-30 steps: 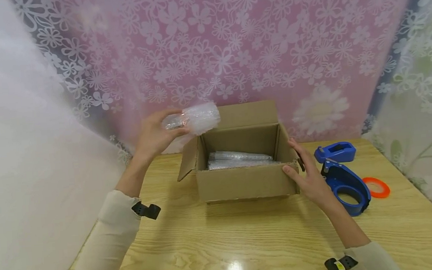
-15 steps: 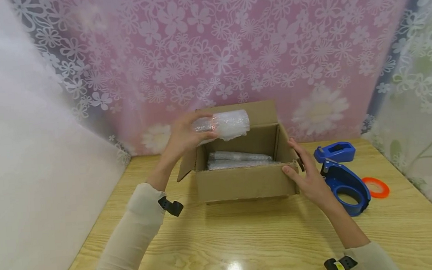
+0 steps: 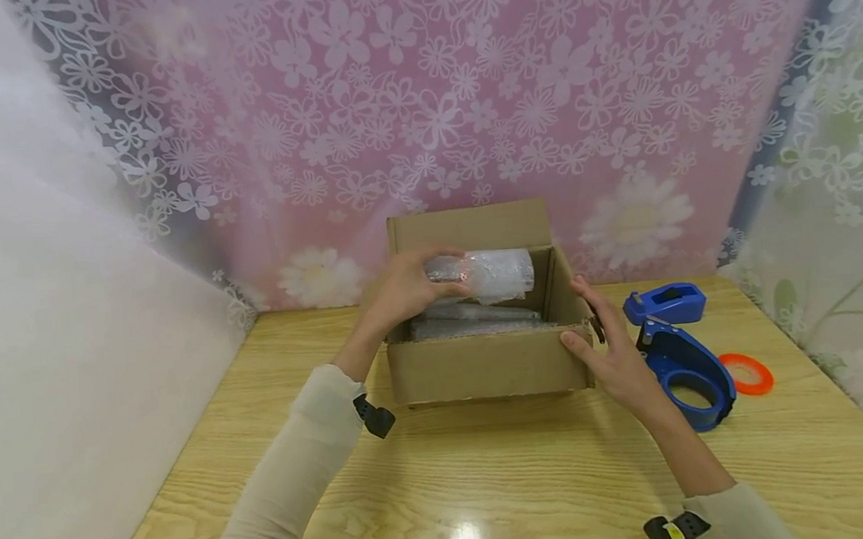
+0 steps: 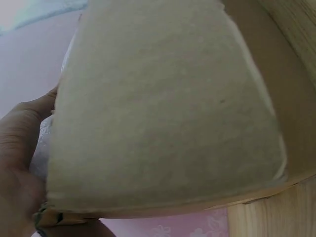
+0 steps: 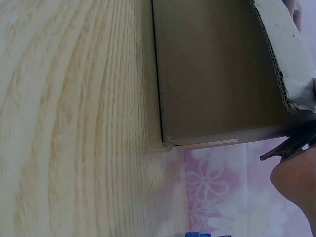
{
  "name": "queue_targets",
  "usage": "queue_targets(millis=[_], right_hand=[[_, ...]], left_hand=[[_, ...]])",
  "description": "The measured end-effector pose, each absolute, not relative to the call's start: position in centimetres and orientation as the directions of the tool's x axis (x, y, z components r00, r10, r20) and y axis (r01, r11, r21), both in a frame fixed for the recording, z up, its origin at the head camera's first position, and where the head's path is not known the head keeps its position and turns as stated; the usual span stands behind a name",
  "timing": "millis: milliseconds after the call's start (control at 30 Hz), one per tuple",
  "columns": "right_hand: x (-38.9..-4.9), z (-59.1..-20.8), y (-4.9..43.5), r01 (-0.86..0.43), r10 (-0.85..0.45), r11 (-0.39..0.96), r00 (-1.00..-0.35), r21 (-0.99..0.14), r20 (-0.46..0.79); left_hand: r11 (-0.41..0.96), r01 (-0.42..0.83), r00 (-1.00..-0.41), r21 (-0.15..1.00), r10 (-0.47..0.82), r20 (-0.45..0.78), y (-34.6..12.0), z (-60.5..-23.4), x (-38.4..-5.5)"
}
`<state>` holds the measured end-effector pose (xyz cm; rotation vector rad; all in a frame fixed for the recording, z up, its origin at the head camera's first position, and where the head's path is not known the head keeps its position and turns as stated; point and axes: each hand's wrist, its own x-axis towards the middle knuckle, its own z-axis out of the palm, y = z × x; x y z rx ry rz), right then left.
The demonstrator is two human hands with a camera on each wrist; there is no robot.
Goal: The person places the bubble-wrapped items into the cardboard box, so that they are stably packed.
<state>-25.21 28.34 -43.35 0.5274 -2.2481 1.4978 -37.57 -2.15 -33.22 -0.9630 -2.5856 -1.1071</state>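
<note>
My left hand (image 3: 406, 292) grips one end of a roll-shaped bubble-wrapped bundle (image 3: 503, 274), with an orange-pink patch showing through. The bundle lies sideways within the mouth of an open cardboard box (image 3: 491, 365). Beneath it, more clear bubble-wrapped packages (image 3: 473, 325) lie in the box. My right hand (image 3: 614, 361) holds the box's right front corner, thumb at the front edge and fingers along the right side. In the left wrist view a cardboard flap (image 4: 163, 108) hides most of the bundle. The right wrist view shows the box's front wall (image 5: 212, 69).
To the right of the box lie a small blue tape dispenser (image 3: 664, 304), a blue hand-held tape dispenser (image 3: 710, 379) and an orange ring-shaped roll (image 3: 760, 373). The box stands on a wooden table (image 3: 417, 488), before a pink flowered backdrop (image 3: 427, 94).
My left hand has carried the bundle right and down, from beyond the box's left rear corner into its mouth. My right hand has stayed on the box's right corner.
</note>
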Motion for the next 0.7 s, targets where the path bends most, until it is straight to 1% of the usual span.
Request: queue_targets(millis=[200,333,700], right_hand=[[-25.2,-43.3,28.2,-0.505,-0.100,0.366,-0.856,-0.781,0.507],[-25.2,-43.2,28.2,-0.502,-0.097,0.376,-0.857,-0.778,0.506],[-25.3,-43.4,28.2,-0.495,-0.083,0.379,-0.860,-0.782,0.504]], left_hand=[[0.489,0.647,-0.750,0.586,0.547,0.372,-1.8,-34.4,-37.8],[0.513,0.651,-0.750,0.560,0.551,0.366,-1.8,-34.7,-37.8],[0.557,0.639,-0.753,0.530,0.592,0.287,-1.8,-34.9,-37.8]])
